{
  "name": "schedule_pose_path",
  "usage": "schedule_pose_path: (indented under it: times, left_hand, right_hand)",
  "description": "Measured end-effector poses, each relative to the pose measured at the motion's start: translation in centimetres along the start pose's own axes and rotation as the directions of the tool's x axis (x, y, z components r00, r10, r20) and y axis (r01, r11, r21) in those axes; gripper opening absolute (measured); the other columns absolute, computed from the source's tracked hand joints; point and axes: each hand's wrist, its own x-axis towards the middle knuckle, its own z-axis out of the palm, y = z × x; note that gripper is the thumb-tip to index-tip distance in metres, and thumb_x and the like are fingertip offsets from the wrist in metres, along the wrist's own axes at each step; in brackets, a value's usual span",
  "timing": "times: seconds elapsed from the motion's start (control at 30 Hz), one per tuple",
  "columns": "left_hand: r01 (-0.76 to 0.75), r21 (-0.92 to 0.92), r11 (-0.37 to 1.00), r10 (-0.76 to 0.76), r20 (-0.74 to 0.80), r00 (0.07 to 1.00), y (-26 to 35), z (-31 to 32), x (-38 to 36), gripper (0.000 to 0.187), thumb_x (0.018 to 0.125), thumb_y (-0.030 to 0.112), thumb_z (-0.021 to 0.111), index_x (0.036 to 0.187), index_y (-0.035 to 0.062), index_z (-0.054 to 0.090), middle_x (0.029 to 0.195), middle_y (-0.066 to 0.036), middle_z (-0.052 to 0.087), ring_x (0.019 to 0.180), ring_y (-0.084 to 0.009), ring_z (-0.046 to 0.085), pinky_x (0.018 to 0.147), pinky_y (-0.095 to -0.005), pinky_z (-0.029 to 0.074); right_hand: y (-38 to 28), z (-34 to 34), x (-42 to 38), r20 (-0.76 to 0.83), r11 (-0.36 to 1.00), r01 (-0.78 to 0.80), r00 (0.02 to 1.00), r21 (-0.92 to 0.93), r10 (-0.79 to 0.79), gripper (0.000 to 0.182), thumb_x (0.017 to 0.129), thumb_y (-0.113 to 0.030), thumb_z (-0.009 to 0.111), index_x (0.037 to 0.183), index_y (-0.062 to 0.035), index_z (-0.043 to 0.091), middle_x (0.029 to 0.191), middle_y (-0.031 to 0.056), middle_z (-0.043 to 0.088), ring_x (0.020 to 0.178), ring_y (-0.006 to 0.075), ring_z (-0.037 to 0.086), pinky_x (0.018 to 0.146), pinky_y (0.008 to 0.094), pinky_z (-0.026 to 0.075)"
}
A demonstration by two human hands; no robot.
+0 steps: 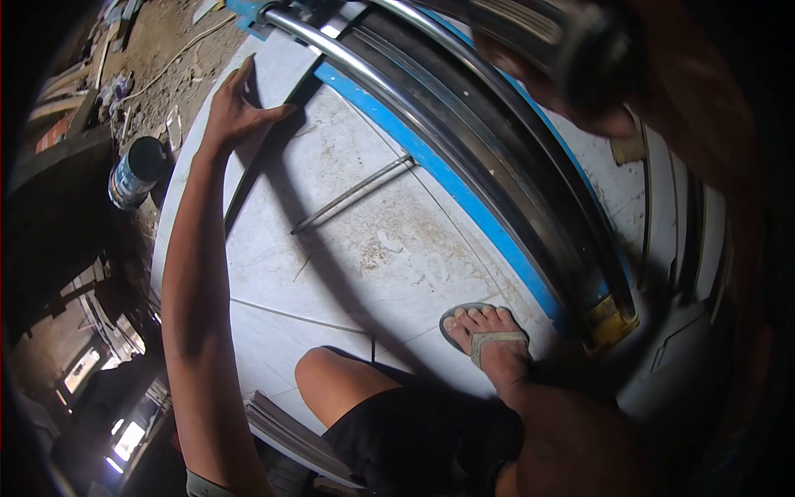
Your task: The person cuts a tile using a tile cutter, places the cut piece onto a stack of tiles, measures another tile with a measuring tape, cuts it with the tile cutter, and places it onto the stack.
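Observation:
My left hand (236,108) lies with thumb and fingers apart on a white tile (286,68), whose end runs under the rails of a blue manual tile cutter (484,219). Two shiny steel rails run the cutter's length, from upper left to a yellow end piece (613,321) at lower right. My right hand (538,87), dark and partly hidden at the upper right, is closed around the cutter's black handle (530,21). A thin metal rod (352,195) sticks out from the cutter's side above the floor.
My sandalled foot (494,331) stands beside the cutter on dusty white tiles (373,240). Stacked tiles (290,431) lie near my knee, with more pieces (662,215) at right. A paint can (137,172) and rubble (178,58) are at left.

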Motion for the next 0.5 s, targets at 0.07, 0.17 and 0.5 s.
schedule_pose_path:
  times: [0.07, 0.17, 0.5]
  left_hand:
    - [0.021, 0.001, 1.000, -0.021, 0.009, 1.000, 1.0, -0.5, -0.2, 0.124, 0.056, 0.054, 0.094, 0.152, -0.0047, 0.042, 0.143, -0.029, 0.055, 0.132, -0.0385, 0.056, 0.113, -0.0417, 0.044]
    - [0.008, 0.001, 1.000, -0.008, -0.007, 1.000, 0.9, -0.5, -0.2, 0.124, 0.054, 0.053, 0.094, 0.151, -0.0045, 0.044, 0.140, -0.029, 0.057, 0.129, -0.0393, 0.058, 0.109, -0.0418, 0.047]
    - [0.060, -0.018, 0.998, -0.061, -0.023, 0.998, 0.7, -0.2, -0.6, 0.125, 0.052, 0.052, 0.093, 0.155, 0.0042, 0.041, 0.140, -0.026, 0.056, 0.130, -0.0408, 0.055, 0.112, -0.0431, 0.045]
  right_hand:
    - [1.7, -1.7, 0.1, -0.043, 1.000, -0.007, 0.999, 0.027, 0.008, 0.039, 0.103, -0.019, 0.049, 0.141, -0.0152, 0.054, 0.137, 0.0048, 0.058, 0.118, 0.0181, 0.060, 0.093, 0.0312, 0.047]
    - [6.7, -20.9, 2.1, -0.165, 0.953, 0.044, 0.986, 0.300, 0.006, 0.040, 0.102, -0.021, 0.050, 0.141, -0.0108, 0.053, 0.129, 0.0076, 0.058, 0.106, 0.0156, 0.061, 0.081, 0.0276, 0.047]
    - [3.1, -34.9, 1.3, -0.294, 0.514, 0.094, 0.899, 0.853, 0.324, 0.075, 0.091, -0.032, 0.060, 0.151, 0.0082, 0.038, 0.079, 0.0084, 0.061, 0.053, 0.0070, 0.054, 0.043, 0.0207, 0.041]
